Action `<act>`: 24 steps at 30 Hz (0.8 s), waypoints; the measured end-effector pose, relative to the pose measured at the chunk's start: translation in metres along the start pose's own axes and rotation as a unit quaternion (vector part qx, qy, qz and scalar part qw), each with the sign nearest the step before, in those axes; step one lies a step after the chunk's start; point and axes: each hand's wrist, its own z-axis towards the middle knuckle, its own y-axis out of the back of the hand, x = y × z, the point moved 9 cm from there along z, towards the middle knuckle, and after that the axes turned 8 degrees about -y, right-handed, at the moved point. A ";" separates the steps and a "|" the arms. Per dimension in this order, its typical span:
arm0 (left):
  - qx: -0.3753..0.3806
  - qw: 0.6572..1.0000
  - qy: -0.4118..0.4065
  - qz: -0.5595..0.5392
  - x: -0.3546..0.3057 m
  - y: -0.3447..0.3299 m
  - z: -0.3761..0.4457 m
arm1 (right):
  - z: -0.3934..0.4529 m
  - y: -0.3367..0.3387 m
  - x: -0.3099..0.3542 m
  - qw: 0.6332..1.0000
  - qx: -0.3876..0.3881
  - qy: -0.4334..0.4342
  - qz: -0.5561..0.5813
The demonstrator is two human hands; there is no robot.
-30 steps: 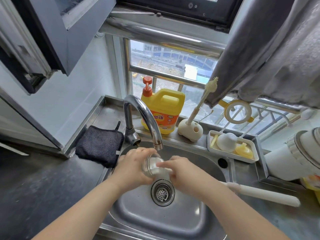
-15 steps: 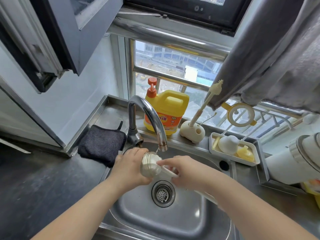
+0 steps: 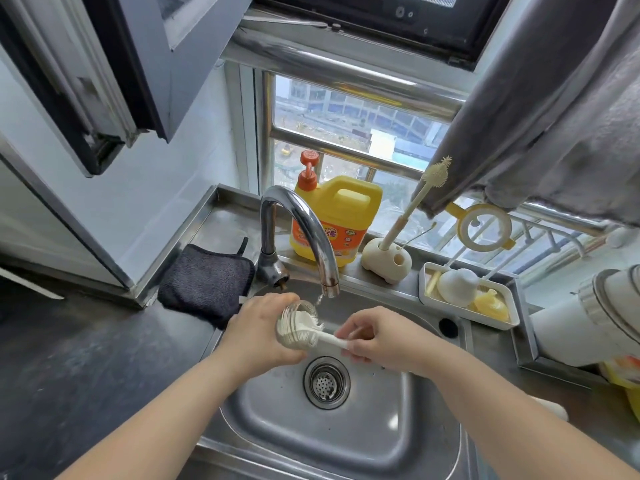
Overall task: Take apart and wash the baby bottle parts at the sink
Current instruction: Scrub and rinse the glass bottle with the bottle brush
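Only thing with any print on it is the yellow soap jug (image 3: 337, 220) on the ledge behind the tap. It's got an orange label (image 3: 330, 235) with white characters, but they're too blurry and half hidden by the spout to actually read. Nothing else has text.

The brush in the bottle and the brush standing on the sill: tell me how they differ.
The bottle brush lies nearly level, its head inside the bottle under the tap; the sill brush leans upright in its holder. The right hand pinches the bottle brush; nothing holds the sill brush. The sill brush has a small spiky tip and thin stem; the bottle brush looks thicker. Both are pale cream-white.
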 end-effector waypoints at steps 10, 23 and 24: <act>0.061 0.994 -0.051 0.079 -0.028 -0.009 -0.004 | 0.004 0.010 -0.003 0.993 -0.057 -0.065 -0.080; 0.049 0.995 -0.045 0.074 -0.037 -0.006 0.009 | -0.002 -0.002 0.030 0.968 -0.122 -0.022 -0.220; 0.048 0.994 -0.048 0.089 -0.037 -0.004 0.009 | -0.002 -0.005 0.024 0.979 -0.095 -0.028 -0.176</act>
